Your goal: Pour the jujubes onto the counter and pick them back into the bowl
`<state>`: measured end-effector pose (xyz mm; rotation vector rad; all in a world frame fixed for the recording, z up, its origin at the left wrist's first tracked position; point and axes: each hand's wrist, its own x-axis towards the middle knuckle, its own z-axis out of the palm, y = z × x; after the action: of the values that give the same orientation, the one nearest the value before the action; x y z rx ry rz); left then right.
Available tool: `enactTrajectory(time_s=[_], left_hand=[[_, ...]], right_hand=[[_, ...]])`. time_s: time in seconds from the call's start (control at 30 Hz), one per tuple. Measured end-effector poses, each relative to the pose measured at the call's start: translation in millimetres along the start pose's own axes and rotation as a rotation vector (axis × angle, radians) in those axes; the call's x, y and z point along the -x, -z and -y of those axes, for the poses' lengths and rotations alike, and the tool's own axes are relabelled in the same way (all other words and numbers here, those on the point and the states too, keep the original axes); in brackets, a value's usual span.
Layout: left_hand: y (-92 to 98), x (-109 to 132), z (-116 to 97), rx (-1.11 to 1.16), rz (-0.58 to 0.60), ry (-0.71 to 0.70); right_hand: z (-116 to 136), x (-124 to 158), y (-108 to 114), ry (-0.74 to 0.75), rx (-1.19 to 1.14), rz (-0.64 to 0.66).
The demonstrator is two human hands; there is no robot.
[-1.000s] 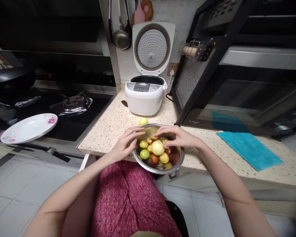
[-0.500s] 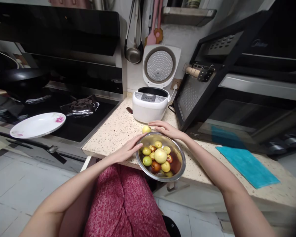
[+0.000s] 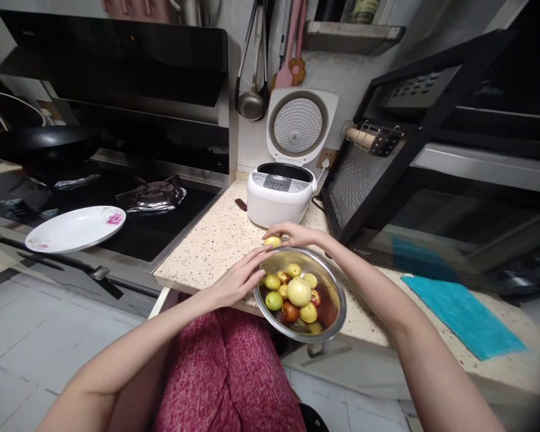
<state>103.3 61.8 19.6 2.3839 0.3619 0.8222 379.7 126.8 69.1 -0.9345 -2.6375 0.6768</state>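
Note:
A steel bowl (image 3: 335,288) holding several green, yellow and red-brown fruits (image 3: 299,291) stands at the front edge of the speckled counter (image 3: 216,240). My left hand (image 3: 238,279) rests against the bowl's left rim with its fingers stretched out. My right hand (image 3: 297,233) reaches over the bowl's far rim, its fingers curled on a single yellow-green fruit (image 3: 272,241) lying on the counter just behind the bowl.
A white rice cooker (image 3: 279,195) with its lid up stands behind the bowl. A black open appliance door (image 3: 387,144) leans at the right. A teal cloth (image 3: 463,315) lies on the counter. Left are a gas hob (image 3: 153,195), a white plate (image 3: 74,228) and a black pan (image 3: 36,147).
My right hand left the fruits inside the bowl and moved back over the rim onto the loose fruit. My left hand stayed at the bowl's left rim. The view tilted up.

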Motion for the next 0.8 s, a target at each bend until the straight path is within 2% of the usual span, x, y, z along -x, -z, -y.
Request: enactTrajectory(time_s=[0.2, 0.4, 0.53, 0.67, 0.8], left_hand=[[-2.5, 2, 1, -0.100, 0.038, -0.185], [-3.7, 3, 4, -0.116, 0.048, -0.178], [-3.1, 3, 4, -0.102, 0.050, -0.173], [-3.0, 3, 5, -0.094, 0.061, -0.161], [-2.8, 3, 5, -0.092, 0.066, -0.159]], right_hand=[[22, 23, 0, 0.040, 0.099, -0.261], [57, 60, -14, -0.019, 0.147, -0.493], [74, 81, -29, -0.073, 0.047, -0.625], [84, 92, -36, -0.102, -0.089, -0.564], [89, 92, -35, -0.032, -0.094, -0.456]])
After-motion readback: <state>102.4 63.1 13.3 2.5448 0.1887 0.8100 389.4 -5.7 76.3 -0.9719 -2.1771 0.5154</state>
